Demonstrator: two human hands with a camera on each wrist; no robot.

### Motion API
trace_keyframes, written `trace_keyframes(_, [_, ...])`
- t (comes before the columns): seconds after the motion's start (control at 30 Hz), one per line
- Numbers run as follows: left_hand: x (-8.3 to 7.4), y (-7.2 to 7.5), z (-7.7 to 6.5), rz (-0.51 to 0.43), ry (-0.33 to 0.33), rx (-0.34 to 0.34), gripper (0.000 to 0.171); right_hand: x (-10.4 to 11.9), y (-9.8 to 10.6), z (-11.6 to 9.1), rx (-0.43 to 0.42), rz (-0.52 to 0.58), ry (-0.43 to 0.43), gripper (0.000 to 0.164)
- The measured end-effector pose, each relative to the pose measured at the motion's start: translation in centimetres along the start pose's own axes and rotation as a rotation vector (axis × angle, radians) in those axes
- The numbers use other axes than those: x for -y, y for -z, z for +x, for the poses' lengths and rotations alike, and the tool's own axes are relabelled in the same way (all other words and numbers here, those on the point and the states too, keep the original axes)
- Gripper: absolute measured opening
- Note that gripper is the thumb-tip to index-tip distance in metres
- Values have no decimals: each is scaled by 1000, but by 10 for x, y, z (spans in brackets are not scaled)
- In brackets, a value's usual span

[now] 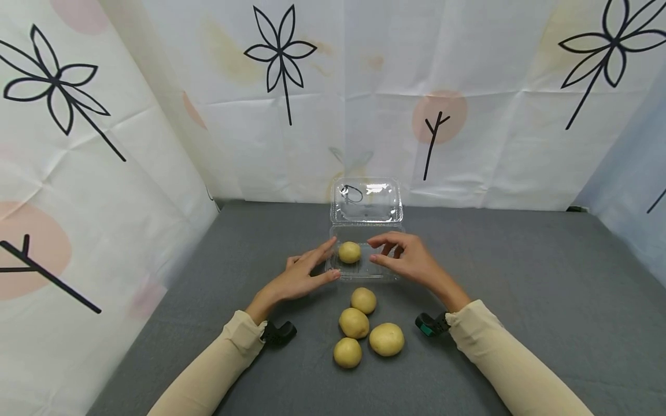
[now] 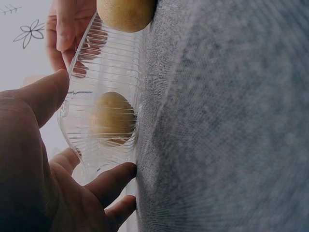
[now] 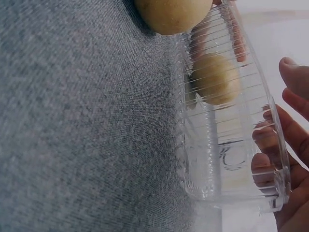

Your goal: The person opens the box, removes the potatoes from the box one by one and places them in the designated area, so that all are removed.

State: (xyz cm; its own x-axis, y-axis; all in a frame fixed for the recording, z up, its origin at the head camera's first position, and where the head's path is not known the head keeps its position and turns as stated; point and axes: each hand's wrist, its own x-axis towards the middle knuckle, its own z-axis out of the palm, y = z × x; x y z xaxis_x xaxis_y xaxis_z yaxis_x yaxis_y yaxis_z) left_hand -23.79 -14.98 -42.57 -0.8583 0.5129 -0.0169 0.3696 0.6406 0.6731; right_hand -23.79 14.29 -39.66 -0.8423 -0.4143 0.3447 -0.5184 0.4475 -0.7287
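A clear plastic clamshell box (image 1: 364, 276) lies on the grey cloth with its lid (image 1: 366, 202) raised at the back. One potato (image 1: 349, 252) sits in the left part of its tray. My left hand (image 1: 306, 276) rests along the box's left side, fingers spread and thumb at the front rim. In the left wrist view the fingertips (image 2: 126, 170) reach down close to the cloth. Over the right part of the tray hovers my right hand (image 1: 408, 257), its fingers loosely bent, thumb and forefinger apart with nothing between them.
Several potatoes (image 1: 354, 323) lie grouped on the cloth in front of the box, between the forearms. Dark bands (image 1: 278, 333) circle both wrists. A white patterned curtain (image 1: 312, 144) hangs behind and at the sides of the grey table surface (image 1: 520, 277).
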Motion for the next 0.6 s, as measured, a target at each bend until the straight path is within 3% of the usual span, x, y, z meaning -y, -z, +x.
trace_keyframes(0.6, [-1, 0, 1, -1, 19, 5, 79, -1, -7, 21, 62, -59, -61, 34])
